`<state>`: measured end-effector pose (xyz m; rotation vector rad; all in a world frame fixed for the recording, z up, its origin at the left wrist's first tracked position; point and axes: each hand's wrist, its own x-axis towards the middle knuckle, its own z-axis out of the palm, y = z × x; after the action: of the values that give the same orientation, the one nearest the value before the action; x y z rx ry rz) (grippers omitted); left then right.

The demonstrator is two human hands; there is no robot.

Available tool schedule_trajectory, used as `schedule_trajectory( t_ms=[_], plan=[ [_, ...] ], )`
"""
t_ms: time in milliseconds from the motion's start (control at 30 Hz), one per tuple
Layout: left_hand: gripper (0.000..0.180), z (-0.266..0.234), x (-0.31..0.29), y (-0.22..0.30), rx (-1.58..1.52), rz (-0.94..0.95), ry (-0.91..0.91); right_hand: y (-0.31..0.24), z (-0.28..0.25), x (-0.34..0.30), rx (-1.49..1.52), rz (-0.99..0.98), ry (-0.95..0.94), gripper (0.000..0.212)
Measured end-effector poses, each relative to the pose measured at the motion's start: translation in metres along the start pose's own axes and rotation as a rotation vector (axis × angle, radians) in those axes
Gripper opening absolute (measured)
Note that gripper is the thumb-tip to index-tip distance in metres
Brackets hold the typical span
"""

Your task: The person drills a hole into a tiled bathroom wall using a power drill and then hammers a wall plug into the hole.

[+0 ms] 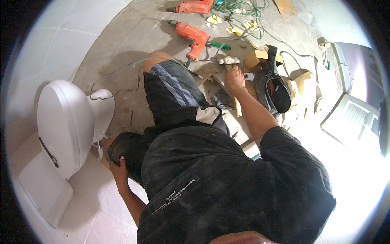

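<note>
My left hand rests against the black cloth over my left knee. Its thumb is spread and the other fingers partly hidden. My right hand is closed around a wooden-handled tool, whose pale handle sticks out below my wrist. Just past the fingers, whitish lumpy material covers the tool's far end, so its kind does not show. To the right of this hand lies a black tool bag, its mouth open. A white piece sits between the hand and the bag.
An orange power drill lies ahead on the concrete floor, beside a green-handled tool. Farther off are another orange power tool and a coiled green cable. A white toilet stands at left. Torn cardboard lies at right.
</note>
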<state>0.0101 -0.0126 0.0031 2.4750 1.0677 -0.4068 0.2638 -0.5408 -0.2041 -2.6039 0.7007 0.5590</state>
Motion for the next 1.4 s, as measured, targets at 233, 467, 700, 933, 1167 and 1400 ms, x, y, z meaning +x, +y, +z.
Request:
schedule_trajectory(
  t_ms=[233,467,700,933,1167,1400],
  plan=[
    [0.076,-0.002,-0.008,-0.022,-0.130,0.062,-0.017,0.007,0.009,-0.003,-0.033,-0.193,0.146,0.044],
    [0.078,0.023,0.007,-0.002,-0.093,-0.112,0.065,0.056,-0.005,0.039,-0.647,-0.529,0.184,0.048],
    [0.055,0.061,-0.012,-0.029,0.601,0.098,0.278,-0.006,-0.006,0.014,-0.290,-0.235,0.037,0.056],
    [0.029,0.106,0.041,0.029,0.216,0.135,-0.350,-0.006,0.012,0.033,-0.637,-0.354,-0.165,0.061],
    [0.042,0.137,0.135,0.069,-0.125,-0.045,-0.083,0.071,0.014,0.159,-0.501,-1.106,0.252,0.049],
    [0.041,0.152,0.123,0.031,-0.166,-0.038,-0.126,-0.087,-0.052,-0.005,0.185,-0.845,0.069,0.037]
  ],
)
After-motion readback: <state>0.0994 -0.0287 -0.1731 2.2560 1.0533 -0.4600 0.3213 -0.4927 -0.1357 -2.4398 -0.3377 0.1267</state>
